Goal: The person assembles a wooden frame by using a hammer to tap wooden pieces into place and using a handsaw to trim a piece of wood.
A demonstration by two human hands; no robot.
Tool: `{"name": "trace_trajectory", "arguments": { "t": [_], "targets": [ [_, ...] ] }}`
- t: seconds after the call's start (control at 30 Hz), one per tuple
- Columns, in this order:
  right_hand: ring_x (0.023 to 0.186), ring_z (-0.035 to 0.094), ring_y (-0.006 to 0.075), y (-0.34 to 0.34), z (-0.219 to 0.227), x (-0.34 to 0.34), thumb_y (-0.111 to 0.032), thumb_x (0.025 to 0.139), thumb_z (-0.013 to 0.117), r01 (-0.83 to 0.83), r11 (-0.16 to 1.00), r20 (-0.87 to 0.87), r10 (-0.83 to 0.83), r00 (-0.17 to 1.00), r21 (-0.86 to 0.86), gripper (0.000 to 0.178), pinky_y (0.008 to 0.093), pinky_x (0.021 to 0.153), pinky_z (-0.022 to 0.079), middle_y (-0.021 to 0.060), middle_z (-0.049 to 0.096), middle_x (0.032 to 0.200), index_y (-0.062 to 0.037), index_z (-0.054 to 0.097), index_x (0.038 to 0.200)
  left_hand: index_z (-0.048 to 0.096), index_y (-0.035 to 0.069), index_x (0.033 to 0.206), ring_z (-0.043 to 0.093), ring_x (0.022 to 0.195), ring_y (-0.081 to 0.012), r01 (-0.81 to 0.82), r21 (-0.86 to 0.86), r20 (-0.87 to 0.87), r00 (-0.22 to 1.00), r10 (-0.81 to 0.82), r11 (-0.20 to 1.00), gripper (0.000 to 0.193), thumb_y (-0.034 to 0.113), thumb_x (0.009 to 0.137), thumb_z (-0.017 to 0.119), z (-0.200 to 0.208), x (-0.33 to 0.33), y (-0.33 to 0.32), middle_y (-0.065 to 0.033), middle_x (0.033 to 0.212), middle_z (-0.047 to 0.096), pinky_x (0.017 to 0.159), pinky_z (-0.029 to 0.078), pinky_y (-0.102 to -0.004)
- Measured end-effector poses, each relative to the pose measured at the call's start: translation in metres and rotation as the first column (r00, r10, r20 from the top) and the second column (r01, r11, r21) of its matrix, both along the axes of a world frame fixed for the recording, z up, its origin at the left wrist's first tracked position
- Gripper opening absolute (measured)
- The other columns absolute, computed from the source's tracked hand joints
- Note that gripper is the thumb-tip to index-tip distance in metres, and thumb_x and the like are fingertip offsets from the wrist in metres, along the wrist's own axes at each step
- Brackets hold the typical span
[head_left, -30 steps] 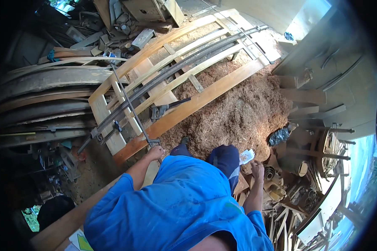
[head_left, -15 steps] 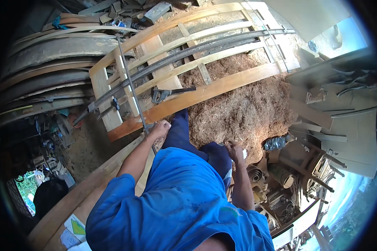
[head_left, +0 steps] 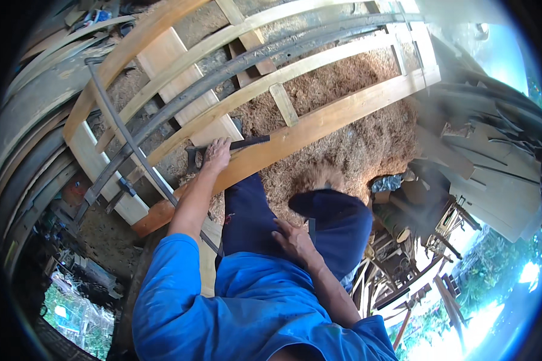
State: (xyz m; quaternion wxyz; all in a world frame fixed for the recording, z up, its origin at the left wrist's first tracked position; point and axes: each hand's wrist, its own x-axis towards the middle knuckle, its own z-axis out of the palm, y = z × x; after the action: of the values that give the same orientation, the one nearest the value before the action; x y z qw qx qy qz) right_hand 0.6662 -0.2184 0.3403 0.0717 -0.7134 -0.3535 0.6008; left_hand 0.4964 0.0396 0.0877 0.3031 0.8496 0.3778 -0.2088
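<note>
A curved wooden frame of pale rails and slats lies ahead of me, its near edge an orange-brown board point(head_left: 319, 129). My left hand point(head_left: 217, 155) is closed over a dark tool with a straight bar point(head_left: 250, 142) and a blocky end, at this board's inner edge; the tool's exact kind is unclear. Across the frame's left end runs a long metal bar clamp point(head_left: 123, 127). My right hand point(head_left: 295, 242) rests by my dark-trousered thigh, fingers stretched out. Beside it stands a narrow dark strip point(head_left: 311, 228), whose link to the hand I cannot make out.
Wood shavings point(head_left: 367, 150) cover the floor under and beside the frame. Curved boards point(head_left: 39, 159) are stacked at the left. A blue-grey plastic bundle point(head_left: 386, 183) and a wooden rack with scraps point(head_left: 403, 265) stand at the right. Flat panels point(head_left: 494, 174) lean farther right.
My left hand has moved forward from beside the clamp onto the dark tool. The right hand has come inward to my thigh, and my right leg has swung outward. The view has shifted closer.
</note>
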Motion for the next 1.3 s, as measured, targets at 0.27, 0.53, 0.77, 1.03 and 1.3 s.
{"name": "trace_trajectory", "arguments": {
  "t": [0.27, 0.53, 0.77, 1.03, 1.3],
  "targets": [
    [0.104, 0.065, 0.0387, 0.055, -0.076, -0.012, -0.034, 0.098, 0.055, -0.074, 0.995, -0.030, 0.076, 0.997, 0.071, 0.046, 0.0470, 0.090, 0.053, 0.0200, 0.063, 0.121, -0.0113, 0.051, 0.138, 0.059, 0.007, 0.110, 0.059, 0.110, -0.0327, 0.198, -0.121, -0.066, 0.976, -0.207, 0.973, 0.026, 0.023, 0.090, 0.065, -0.019, 0.015, 0.030, -0.0128, 0.108, 0.065, 0.091, 0.045, -0.0506],
    [0.121, 0.053, 0.0353, 0.061, -0.066, 0.012, -0.031, 0.086, 0.070, 0.033, 0.961, -0.080, -0.011, 0.997, 0.276, 0.072, 0.0455, 0.104, 0.043, 0.0181, 0.054, 0.131, -0.0079, 0.040, 0.148, 0.052, 0.003, 0.094, 0.062, 0.080, -0.0460, 0.141, -0.281, 0.085, 0.989, -0.122, 0.949, 0.017, 0.020, 0.097, 0.053, 0.053, 0.093, 0.024, -0.0232, 0.085, 0.063, 0.069, 0.048, -0.0542],
    [0.099, 0.058, 0.0362, 0.064, -0.064, 0.041, -0.014, 0.070, 0.077, 0.225, 0.859, 0.152, -0.325, 0.933, 0.460, 0.089, 0.0475, 0.088, 0.046, 0.0215, 0.059, 0.107, 0.0079, 0.034, 0.146, 0.054, -0.001, 0.097, 0.061, 0.076, -0.0481, -0.225, -0.471, 0.032, 0.962, 0.271, 0.853, 0.024, 0.022, 0.096, 0.055, 0.097, 0.233, 0.004, -0.0240, 0.076, 0.062, 0.067, 0.047, -0.0522],
    [0.069, 0.070, 0.0335, 0.108, -0.065, 0.119, -0.009, 0.087, 0.067, 0.756, 0.629, 0.118, -0.777, 0.618, 0.183, 0.071, 0.0418, 0.061, 0.055, 0.0232, 0.068, 0.083, -0.0041, 0.034, 0.150, 0.059, 0.005, 0.097, 0.061, 0.088, -0.0331, -0.096, 0.347, 0.496, 0.863, -0.096, 0.933, 0.027, 0.032, 0.095, 0.062, -0.009, 0.276, 0.138, -0.0165, 0.095, 0.060, 0.080, 0.048, -0.0466],
    [0.071, 0.065, 0.0165, 0.118, -0.068, 0.111, -0.009, 0.090, 0.065, 0.838, 0.544, 0.109, -0.835, 0.539, 0.029, 0.063, 0.0318, 0.067, 0.054, 0.0103, 0.067, 0.085, -0.0063, 0.040, 0.148, 0.038, 0.003, 0.148, 0.032, 0.142, -0.0404, -0.001, 0.429, 0.048, 0.999, -0.022, 0.903, 0.085, 0.061, 0.090, 0.060, -0.032, 0.283, 0.215, -0.0271, 0.149, 0.039, 0.119, 0.023, -0.0519]
  ]
}}
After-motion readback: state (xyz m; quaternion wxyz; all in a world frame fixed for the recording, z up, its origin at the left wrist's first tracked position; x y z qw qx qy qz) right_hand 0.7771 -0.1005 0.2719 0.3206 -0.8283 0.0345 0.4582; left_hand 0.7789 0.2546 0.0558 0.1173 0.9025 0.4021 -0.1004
